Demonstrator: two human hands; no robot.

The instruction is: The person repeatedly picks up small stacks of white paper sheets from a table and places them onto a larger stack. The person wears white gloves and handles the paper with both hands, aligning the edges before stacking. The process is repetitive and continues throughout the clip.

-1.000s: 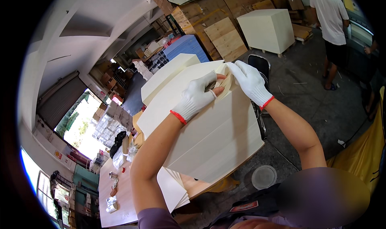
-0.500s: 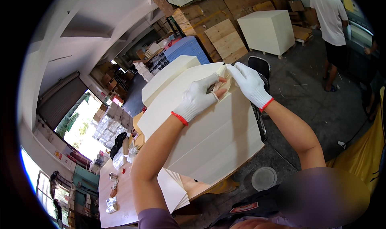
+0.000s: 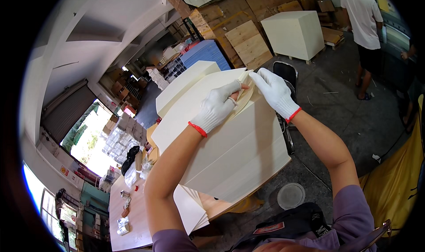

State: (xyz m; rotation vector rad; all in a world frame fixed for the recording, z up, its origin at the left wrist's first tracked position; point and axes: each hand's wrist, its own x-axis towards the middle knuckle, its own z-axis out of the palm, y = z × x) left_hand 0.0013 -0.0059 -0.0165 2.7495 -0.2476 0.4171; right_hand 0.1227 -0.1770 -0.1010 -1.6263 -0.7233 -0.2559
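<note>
A tall stack of cream paper sheets (image 3: 239, 159) stands before me, its top edge fanned slightly apart near the far right corner. My left hand (image 3: 217, 106), in a white knit glove with a red cuff and bare fingertips, curls over that edge, closed on several lifted sheets (image 3: 242, 100). My right hand (image 3: 276, 92), gloved the same way, is at the stack's corner, with its fingers and thumb pinching the sheet edges there. The underside of the right fingers is hidden.
A table (image 3: 133, 232) at left carries small wrapped items, beside a few loose sheets (image 3: 190, 207). A black chair (image 3: 287, 73) stands behind the stack's right corner. Farther off are a pallet of cream sheets (image 3: 294, 35), a blue stack (image 3: 206, 55) and a person (image 3: 361, 19) at a machine.
My left fingers have curled in further, and the gap between thumb and fingers has narrowed on the sheets. The lifted sheets bow a little differently. My right hand has barely moved.
</note>
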